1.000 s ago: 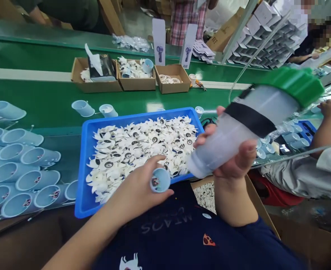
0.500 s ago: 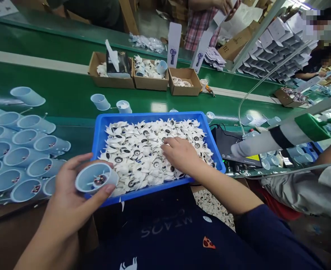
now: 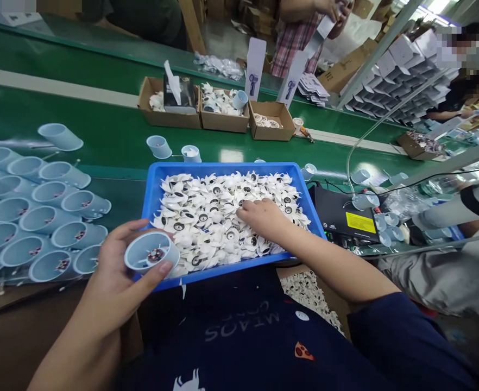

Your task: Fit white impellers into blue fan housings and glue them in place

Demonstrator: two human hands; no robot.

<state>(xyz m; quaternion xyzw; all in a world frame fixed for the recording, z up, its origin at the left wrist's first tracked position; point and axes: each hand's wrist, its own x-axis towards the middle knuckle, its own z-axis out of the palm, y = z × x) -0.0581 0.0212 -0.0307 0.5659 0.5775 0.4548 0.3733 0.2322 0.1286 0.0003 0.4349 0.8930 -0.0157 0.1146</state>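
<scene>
My left hand [image 3: 119,277] is shut around a pale blue plastic cup [image 3: 152,255], holding it over the near corner of a blue plastic tray [image 3: 223,168] with the open end tilted toward me. A dark round part shows inside the cup. The tray is heaped with white finned plastic parts [image 3: 202,228], each with a dark round centre. My right hand [image 3: 264,219] lies palm down on that pile near the tray's right side. Its fingertips are hidden among the parts.
Many pale blue cups [image 3: 27,217] lie on a green conveyor belt [image 3: 80,117] left of the tray. Cardboard boxes of parts [image 3: 270,120] stand beyond it. A black device [image 3: 343,214] sits to the right, and a co-worker's arm [image 3: 476,225] is at the right edge.
My right hand no longer holds the large clear bottle with the green end. It has moved down onto the parts in the tray, and the bottle has gone off to the right.
</scene>
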